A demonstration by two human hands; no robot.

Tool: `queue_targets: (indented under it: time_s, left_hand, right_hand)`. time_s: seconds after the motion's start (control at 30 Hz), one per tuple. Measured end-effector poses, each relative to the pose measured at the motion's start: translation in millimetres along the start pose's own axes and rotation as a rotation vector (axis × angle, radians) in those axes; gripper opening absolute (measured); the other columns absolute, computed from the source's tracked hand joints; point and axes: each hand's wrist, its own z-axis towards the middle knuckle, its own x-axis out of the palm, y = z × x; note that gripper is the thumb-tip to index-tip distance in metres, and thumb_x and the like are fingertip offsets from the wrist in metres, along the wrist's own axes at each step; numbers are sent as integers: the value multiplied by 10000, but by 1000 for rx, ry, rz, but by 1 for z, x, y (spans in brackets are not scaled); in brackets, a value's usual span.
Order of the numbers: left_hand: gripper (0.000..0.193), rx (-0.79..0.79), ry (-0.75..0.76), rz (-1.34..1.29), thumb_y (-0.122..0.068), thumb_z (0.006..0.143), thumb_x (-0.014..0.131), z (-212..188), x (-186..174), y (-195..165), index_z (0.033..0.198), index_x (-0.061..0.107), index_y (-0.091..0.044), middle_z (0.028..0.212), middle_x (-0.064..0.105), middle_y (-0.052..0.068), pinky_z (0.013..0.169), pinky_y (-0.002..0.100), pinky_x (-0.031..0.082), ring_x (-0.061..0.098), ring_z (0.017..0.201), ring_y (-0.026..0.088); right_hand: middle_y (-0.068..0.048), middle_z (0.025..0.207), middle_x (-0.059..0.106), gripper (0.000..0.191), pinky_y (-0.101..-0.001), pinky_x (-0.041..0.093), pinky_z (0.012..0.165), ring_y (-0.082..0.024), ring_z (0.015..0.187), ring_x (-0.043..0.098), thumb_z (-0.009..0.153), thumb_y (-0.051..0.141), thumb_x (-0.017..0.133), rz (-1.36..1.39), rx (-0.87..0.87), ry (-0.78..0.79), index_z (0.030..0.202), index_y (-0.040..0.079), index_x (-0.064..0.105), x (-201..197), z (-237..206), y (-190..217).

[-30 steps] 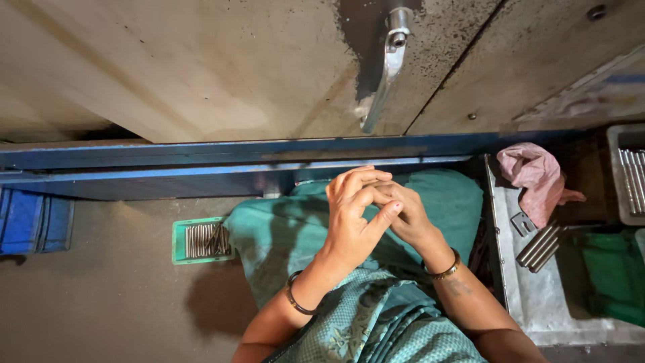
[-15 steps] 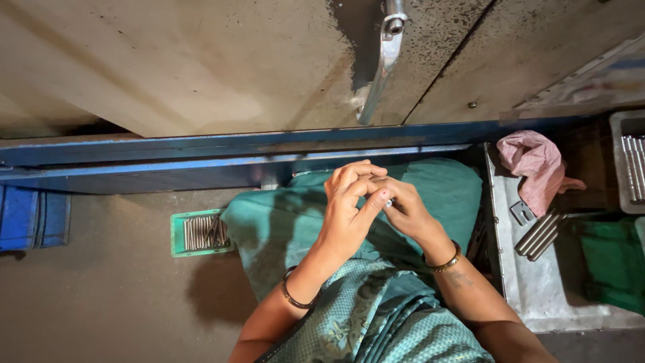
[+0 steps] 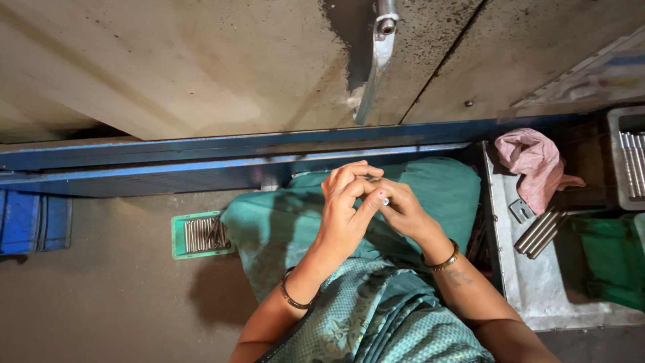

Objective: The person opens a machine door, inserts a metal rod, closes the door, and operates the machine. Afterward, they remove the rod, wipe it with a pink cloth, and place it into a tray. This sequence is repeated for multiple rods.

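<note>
Near the middle of the frame the left hand (image 3: 346, 208) and the right hand (image 3: 400, 214) meet above a lap draped in green patterned cloth (image 3: 376, 302); the fingers of both are curled in and pressed together, the left hand's fingers lying over the right's; between the fingertips sits a small pale metal piece (image 3: 385, 200), pinched at the point where the two hands touch; which hand bears most of the grip cannot be told. The left wrist carries a dark thin bangle (image 3: 290, 298); the right wrist carries a gold-coloured bangle (image 3: 443, 261).

At lower left of centre, on the brown floor (image 3: 101, 302) just beside the cloth, lies a small green plastic tray (image 3: 178, 235) filled with short metal rods (image 3: 201, 233). A long blue-painted metal beam (image 3: 168, 165) runs across the frame above the hands; over it stands a worn grey panel (image 3: 168, 60) with a curved metal lever (image 3: 376, 60) at the top centre. To the right a grey metal trough (image 3: 531, 289) holds a bundle of longer metal rods (image 3: 537, 232), a small metal bracket (image 3: 521, 210) and a crumpled pink rag (image 3: 534, 165); at the far left edge sits a blue plastic crate (image 3: 30, 222).
</note>
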Motion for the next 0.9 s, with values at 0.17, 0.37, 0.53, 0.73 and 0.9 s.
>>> queue_targets:
  time_s: [0.17,0.37,0.53,0.73,0.9]
  left_hand:
    - [106,33,19,-2,-202,961,722,1,1,-3,977,715,-97,1238,687,53,1146,436,329,568,1314,282]
    - [141,126,107,24,-154,897,773,8,17,-7,1029,730,-128,1239,682,36,1126,432,355,570,1315,287]
    - [349,223,286,97,-133,862,769,16,57,-8,1199,679,-139,1297,652,47,1114,465,337,553,1321,295]
    - [494,175,512,55,-126,878,723,26,123,17,1355,597,-124,1344,607,83,1081,450,349,520,1291,300]
    - [360,246,677,21,-141,892,697,12,191,27,1250,657,-145,1273,644,40,1083,452,350,542,1271,270]
  right_hand:
    - [-117,1021,723,254,-348,572,810,-277,915,732,940,-34,628,49,12,3,1186,19,665,-5,0,0]
    - [-142,1091,713,243,-385,560,881,-322,1013,718,925,-44,610,-24,-66,-37,1150,27,668,-31,-17,5]
    - [-126,1001,701,142,-371,560,847,-302,950,714,954,1,621,-97,101,-171,1094,17,642,-69,-58,7]
    - [-168,958,666,111,-383,536,807,-320,892,659,1002,30,613,-191,580,-578,1107,-6,616,-110,-123,-23]
    - [-233,959,710,266,-495,509,758,-445,922,665,878,96,721,-711,789,-670,1049,-21,555,-154,-180,-76]
